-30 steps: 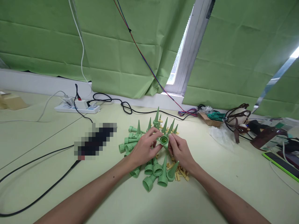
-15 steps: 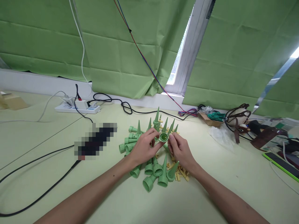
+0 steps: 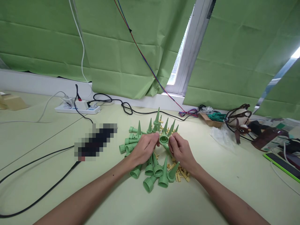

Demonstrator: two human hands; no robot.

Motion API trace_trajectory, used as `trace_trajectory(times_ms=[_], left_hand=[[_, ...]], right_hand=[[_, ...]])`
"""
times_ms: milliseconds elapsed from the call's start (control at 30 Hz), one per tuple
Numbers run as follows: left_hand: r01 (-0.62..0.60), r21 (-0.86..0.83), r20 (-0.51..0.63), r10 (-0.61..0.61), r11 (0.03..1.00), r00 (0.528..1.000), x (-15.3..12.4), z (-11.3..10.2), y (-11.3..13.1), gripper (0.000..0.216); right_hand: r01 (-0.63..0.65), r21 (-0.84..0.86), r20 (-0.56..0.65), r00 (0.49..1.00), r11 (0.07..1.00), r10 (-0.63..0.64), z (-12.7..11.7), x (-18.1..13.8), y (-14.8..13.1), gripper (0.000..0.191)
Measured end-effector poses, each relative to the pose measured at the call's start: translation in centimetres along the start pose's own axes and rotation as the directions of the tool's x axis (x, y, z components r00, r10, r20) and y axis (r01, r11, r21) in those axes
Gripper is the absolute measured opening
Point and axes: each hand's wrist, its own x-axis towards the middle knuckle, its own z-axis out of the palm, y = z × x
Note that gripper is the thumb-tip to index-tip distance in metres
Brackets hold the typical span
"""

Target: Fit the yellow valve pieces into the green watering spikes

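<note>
Both hands meet above the middle of the table [image 3: 217, 190], over a heap of cones [image 3: 153, 175]. The left hand [image 3: 145, 148] pinches one green cone [image 3: 164, 139] by the side of its wide open end. The right hand [image 3: 181, 152] closes its grip on the opposite side of the same rim, fingertips pressed together there, so the cone sits raised between the two hands, just above the heap, with its round mouth turned toward the camera. More cones crowd all around: some lie on their sides to the left, some stand point-up just behind the hands, and several lie under the wrists. Small yellow pieces [image 3: 181, 175] are scattered beside the right wrist, touching the nearest cones. Farther left lies a white power strip [image 3: 77, 108], and a black cable [image 3: 35, 197] curves across the table. To the right, well apart, rest a bag with brown straps [image 3: 239, 120] and clear plastic wrap [image 3: 219, 133]. A green curtain [image 3: 112, 47] hangs behind.
</note>
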Motion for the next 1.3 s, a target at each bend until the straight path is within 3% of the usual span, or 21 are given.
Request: trace_trajectory(times_ms=[300,1300], left_hand=[[0.031,-0.009,0.007,-0.031,0.999,0.999,-0.02,0.19,-0.23,0.048],[-0.153,0.107,0.083,0.145,0.982,0.986,0.07,-0.3,-0.26,0.03]], right_hand=[[0.036,-0.122,0.05,0.998,0.992,-0.03,-0.05,0.23,0.09,0.03],[0.001,0.004,0.057,0.998,1.0,-0.002,-0.2,0.25,0.2,0.03]])
